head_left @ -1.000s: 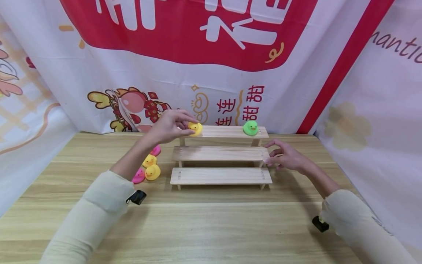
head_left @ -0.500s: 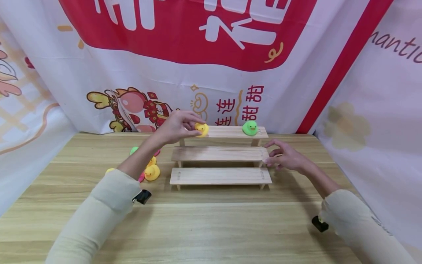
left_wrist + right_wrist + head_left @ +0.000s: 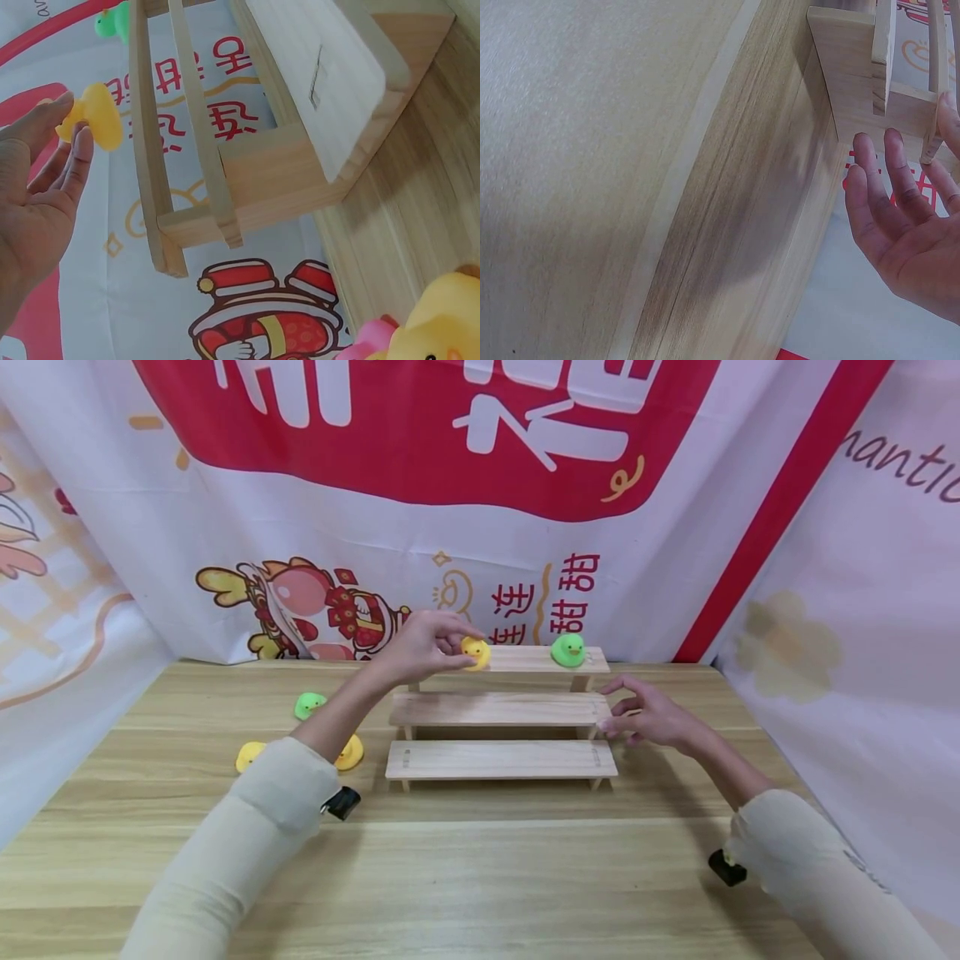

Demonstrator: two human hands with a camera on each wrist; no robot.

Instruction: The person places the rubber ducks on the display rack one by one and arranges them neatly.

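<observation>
A three-tier wooden display stand (image 3: 495, 760) stands on the table. My left hand (image 3: 423, 647) pinches a yellow rubber duck (image 3: 476, 653) between thumb and fingertips, at the left part of the top tier. In the left wrist view a small gap shows between this yellow duck (image 3: 103, 118) and the nearest board. A green rubber duck (image 3: 568, 650) sits near the top tier's right end. At the right end of the middle tier, my right hand (image 3: 648, 714) grips the board's end between thumb and index finger, the other fingers loosely bent, as the right wrist view shows.
Left of the stand lie more rubber ducks: a green one (image 3: 309, 705), a yellow one (image 3: 249, 755) and another yellow one (image 3: 350, 752), partly hidden behind my left forearm. A pink duck (image 3: 373, 339) shows in the left wrist view. A printed cloth (image 3: 420, 560) hangs behind.
My left hand has moved right along the top tier with the yellow duck. Its forearm now covers the pink ducks and uncovers a green and a yellow one. My right hand stays put.
</observation>
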